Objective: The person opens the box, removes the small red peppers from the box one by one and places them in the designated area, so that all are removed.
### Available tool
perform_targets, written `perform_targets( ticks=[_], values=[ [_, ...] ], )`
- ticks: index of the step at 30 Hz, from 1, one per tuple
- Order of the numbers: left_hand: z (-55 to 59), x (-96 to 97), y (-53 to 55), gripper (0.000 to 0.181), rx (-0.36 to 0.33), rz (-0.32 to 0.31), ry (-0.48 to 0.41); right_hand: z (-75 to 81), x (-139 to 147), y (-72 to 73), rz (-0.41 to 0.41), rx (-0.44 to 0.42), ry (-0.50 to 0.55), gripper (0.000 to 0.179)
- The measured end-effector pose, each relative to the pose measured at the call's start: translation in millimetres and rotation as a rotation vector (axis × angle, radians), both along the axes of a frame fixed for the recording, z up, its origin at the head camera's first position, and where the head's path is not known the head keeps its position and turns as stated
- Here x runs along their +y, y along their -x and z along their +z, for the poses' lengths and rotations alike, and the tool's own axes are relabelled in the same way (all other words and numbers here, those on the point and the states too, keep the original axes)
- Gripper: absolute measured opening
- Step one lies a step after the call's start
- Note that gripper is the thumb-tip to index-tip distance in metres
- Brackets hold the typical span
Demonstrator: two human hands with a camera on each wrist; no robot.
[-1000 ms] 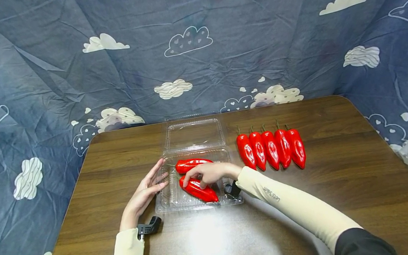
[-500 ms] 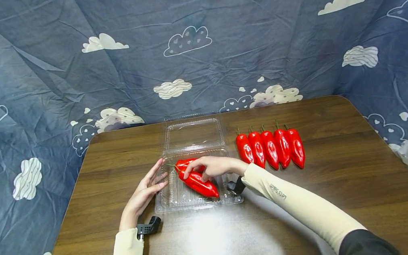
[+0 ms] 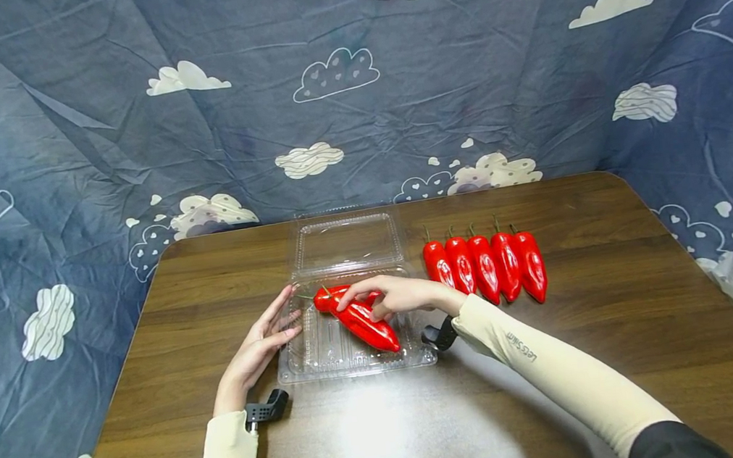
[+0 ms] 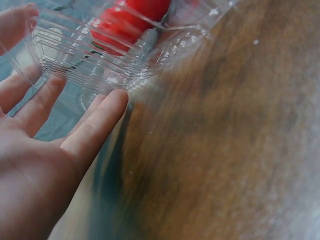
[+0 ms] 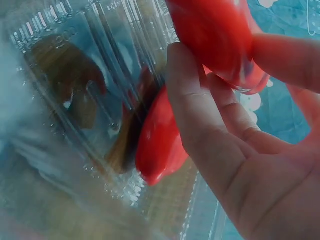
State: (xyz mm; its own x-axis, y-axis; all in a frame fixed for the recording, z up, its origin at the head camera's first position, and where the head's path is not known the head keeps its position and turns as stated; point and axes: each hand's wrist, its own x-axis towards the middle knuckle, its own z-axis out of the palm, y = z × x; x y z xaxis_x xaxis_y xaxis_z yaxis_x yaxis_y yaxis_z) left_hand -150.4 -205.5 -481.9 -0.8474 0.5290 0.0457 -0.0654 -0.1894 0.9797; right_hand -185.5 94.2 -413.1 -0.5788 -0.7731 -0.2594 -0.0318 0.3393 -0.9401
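In the head view my right hand (image 3: 403, 295) grips a glossy red pepper (image 3: 370, 328) with a green stem, slanting over the clear plastic clamshell box (image 3: 313, 370). The right wrist view shows fingers and thumb on either side of that pepper, with a second red pepper (image 5: 161, 142) lying in the box. From the head, this second pepper is partly covered by the held one and by my hand. My left hand (image 3: 256, 351) rests straight fingers against the box's left wall; the left wrist view shows the fingertips (image 4: 117, 100) right at the ribbed plastic.
The box's lid (image 3: 349, 241) lies folded back toward the curtain (image 3: 358, 128). Several more red peppers (image 3: 486, 269) form a row on the wooden table (image 3: 608, 295) right of the box, stems away from me. My right forearm crosses in front of that row.
My right hand has slid the gripped pepper slightly up and to the right, so it now overlaps the other pepper in the box. My left hand stays in place.
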Motion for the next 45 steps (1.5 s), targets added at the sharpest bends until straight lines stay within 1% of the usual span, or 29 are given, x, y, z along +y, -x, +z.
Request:
perform_targets(
  ticks=[7,13,24,29,31,37,45],
  values=[
    [-0.7,-0.2,-0.1,0.073,0.003,-0.001,-0.006,-2.8,12.9,-3.1,-0.045,0.051,0.028,0.053],
    [-1.6,-0.2,0.2,0.073,0.007,-0.003,-0.010,-2.4,24.0,-4.9,-0.069,0.077,0.084,0.052],
    [-3.3,-0.5,0.4,0.073,0.008,-0.001,-0.006,2.8,44.9,-4.8,-0.120,0.190,0.098,0.050],
    [-2.0,0.2,-0.1,0.073,0.001,0.003,-0.011,5.5,53.7,-5.5,-0.181,0.154,0.095,0.050],
    [-1.7,0.3,-0.1,0.073,0.000,0.003,-0.014,6.1,56.8,-5.5,-0.194,0.141,0.105,0.050],
    [-1.7,0.1,-0.2,0.073,0.004,0.003,-0.009,5.5,65.9,-4.2,-0.216,0.155,0.105,0.049],
    [-1.9,0.1,-0.3,0.073,0.008,0.003,-0.010,2.9,79.1,-4.5,-0.293,0.152,0.080,0.047]
  ],
)
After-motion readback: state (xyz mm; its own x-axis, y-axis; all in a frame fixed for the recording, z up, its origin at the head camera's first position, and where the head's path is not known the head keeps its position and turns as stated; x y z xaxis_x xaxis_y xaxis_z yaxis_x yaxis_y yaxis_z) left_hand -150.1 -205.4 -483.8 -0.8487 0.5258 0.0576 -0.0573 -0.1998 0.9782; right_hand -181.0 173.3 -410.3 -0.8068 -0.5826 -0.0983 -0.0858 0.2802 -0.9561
